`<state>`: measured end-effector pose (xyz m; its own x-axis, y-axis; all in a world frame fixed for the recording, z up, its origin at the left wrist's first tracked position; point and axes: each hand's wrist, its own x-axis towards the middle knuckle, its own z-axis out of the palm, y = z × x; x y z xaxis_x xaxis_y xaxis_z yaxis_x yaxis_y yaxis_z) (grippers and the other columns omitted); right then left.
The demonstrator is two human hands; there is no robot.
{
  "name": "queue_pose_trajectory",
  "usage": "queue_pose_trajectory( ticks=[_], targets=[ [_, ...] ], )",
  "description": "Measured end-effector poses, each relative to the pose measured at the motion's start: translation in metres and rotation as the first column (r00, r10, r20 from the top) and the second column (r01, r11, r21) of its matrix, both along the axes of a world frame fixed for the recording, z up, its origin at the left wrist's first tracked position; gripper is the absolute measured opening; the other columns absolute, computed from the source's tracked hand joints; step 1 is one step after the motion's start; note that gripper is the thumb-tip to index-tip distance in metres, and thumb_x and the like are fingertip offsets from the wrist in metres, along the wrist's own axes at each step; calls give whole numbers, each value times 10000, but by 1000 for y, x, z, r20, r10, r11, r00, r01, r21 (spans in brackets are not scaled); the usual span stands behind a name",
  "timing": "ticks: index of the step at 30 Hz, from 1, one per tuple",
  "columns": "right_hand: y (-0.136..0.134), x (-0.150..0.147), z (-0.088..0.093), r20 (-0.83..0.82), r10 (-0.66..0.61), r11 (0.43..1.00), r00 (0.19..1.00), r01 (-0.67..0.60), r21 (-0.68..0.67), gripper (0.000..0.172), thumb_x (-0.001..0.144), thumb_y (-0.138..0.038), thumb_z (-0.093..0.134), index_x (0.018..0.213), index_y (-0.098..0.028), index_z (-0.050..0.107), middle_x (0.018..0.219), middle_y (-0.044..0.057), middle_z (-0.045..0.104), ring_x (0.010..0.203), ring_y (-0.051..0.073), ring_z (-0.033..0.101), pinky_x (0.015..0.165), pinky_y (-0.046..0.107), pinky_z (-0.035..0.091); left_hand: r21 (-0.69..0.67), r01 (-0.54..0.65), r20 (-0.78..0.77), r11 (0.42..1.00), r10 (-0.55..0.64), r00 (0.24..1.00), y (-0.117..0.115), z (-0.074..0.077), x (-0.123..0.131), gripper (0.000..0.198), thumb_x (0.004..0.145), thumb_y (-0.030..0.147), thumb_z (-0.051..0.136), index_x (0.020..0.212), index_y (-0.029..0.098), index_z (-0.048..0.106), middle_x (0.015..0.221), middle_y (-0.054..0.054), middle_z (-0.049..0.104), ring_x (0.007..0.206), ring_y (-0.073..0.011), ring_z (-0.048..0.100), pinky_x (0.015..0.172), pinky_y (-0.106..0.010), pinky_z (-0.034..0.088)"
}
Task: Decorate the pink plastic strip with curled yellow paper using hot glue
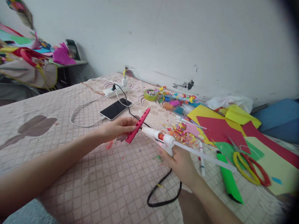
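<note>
My left hand [121, 128] pinches a flat red strip [137, 126] with a row of small dark holes or spots, held tilted above the table. A white hot glue gun [156, 134] sits in the closed grip of my right hand [181, 161]. Its nozzle points left and is close to the strip; whether they touch I cannot tell. A long translucent glue stick [205, 155] sticks out of the gun's back end. The gun's black cord [161, 203] loops on the cloth below my right hand.
A phone [115, 109] on a white cable lies behind my left hand, near a power strip [116, 91]. On the right are paper scraps [183, 133], coloured sheets [219, 132], scissors [249, 168] and a green cutter [230, 179]. Yellow tape [150, 95] lies near the wall.
</note>
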<state>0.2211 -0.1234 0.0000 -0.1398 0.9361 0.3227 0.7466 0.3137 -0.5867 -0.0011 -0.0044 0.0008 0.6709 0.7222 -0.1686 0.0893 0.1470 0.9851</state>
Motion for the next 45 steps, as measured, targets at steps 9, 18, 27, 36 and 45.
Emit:
queue_pose_trajectory(
  ticks=[9,18,27,36,45],
  targets=[
    [48,22,-11,-160,-371,921,915,384,61,262,811,-395,470,759,-159,573,648,16,577,594,161,499,583,271,385,-78,-15,29,997,17,999,-3,4,1,207,769,267,606,936,156,555,754,9,564,540,-55,461,491,-172,346],
    [136,20,-41,-118,-431,888,894,444,117,174,734,-290,503,825,-156,568,770,94,612,743,229,550,684,329,414,-239,-15,128,971,47,991,-5,0,1,252,744,244,656,971,175,572,826,-4,622,648,-74,550,582,-183,387],
    [118,25,-51,-191,-318,924,929,348,156,422,772,-324,519,1138,-116,489,985,141,578,889,239,550,753,380,454,-301,78,203,950,-15,979,-5,-5,1,244,764,243,652,980,162,570,874,-47,660,719,-101,602,600,-185,413],
    [80,5,-23,-604,-208,951,769,304,60,258,782,-391,558,945,-193,584,782,27,568,683,148,521,615,281,434,-377,149,277,914,-42,960,-13,-1,3,217,806,209,609,1016,171,571,870,-29,650,694,-74,595,603,-171,411],
    [57,-40,-17,-969,-88,843,231,-500,-196,222,736,-333,660,926,-217,647,659,-25,523,537,72,435,495,209,337,-467,272,434,842,-50,899,-25,-8,10,200,812,153,595,1010,154,572,858,-30,640,711,-77,603,625,-174,429]
  ],
)
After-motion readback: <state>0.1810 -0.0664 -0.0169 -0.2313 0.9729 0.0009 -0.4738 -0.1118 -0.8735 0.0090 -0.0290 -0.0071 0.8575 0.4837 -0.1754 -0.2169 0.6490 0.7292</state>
